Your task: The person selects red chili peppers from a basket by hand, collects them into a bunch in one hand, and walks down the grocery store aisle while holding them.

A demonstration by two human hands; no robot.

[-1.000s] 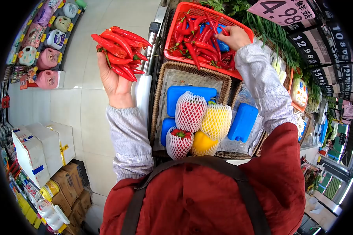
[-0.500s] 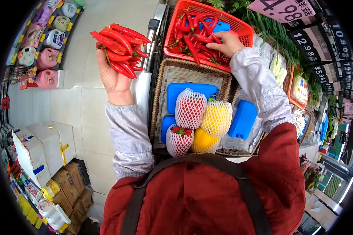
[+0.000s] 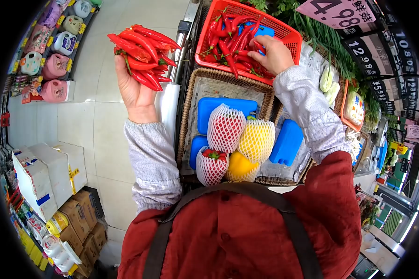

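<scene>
A bunch of long red chili peppers [image 3: 146, 55] rests in my left hand [image 3: 139, 100], which is closed around it from below, over the floor to the left of the stand. My right hand [image 3: 273, 55] reaches into the right side of a red plastic basket [image 3: 291, 43] at the top. Its thumb and fingers are pinched around a red chili pepper [image 3: 260, 47], partly hidden by the fingers. More red chili peppers [image 3: 228, 53] lie loose in this basket, with a blue block [image 3: 261, 30] showing among them.
Nearer me, a wicker basket [image 3: 187, 107] holds red and yellow bell peppers [image 3: 241, 166] in foam nets and blue blocks [image 3: 286, 142]. Leafy greens [image 3: 319, 35] and price signs [image 3: 368, 51] stand right. White boxes [image 3: 51, 172] and shelved bottles [image 3: 64, 43] are left.
My right hand has shifted slightly right and its fingers have drawn in, with a red chili pepper showing between them. My left hand keeps its bunch almost unmoved.
</scene>
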